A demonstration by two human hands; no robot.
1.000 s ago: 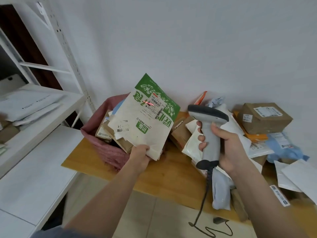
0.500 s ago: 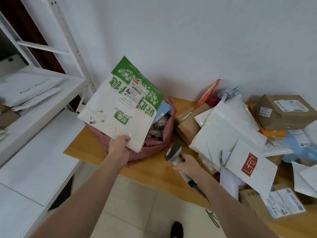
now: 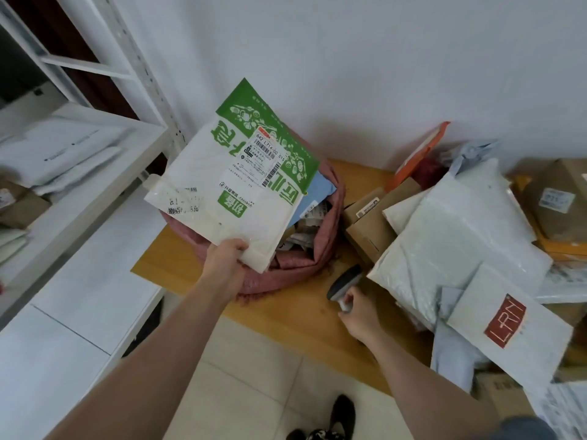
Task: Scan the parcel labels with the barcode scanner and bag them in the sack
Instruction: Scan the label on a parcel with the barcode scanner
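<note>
My left hand (image 3: 227, 262) grips the lower corner of a white and green parcel bag (image 3: 232, 185), label facing up, held just above the open pink sack (image 3: 327, 236) on the wooden table (image 3: 305, 312). The sack holds several parcels. My right hand (image 3: 359, 312) grips the handle of the grey barcode scanner (image 3: 344, 282), which lies low on the table between the sack and the parcel pile.
A heap of parcels covers the table's right side: large white mailers (image 3: 451, 249), a mailer with a red LRN mark (image 3: 508, 328), brown boxes (image 3: 374, 223), an orange envelope (image 3: 419, 154). White shelving (image 3: 79, 192) with mailers stands left. My shoe (image 3: 341, 414) is on the tiled floor.
The scanner came down from pointing at the label to the table. My left hand carried the green and white parcel left, over the sack's mouth.
</note>
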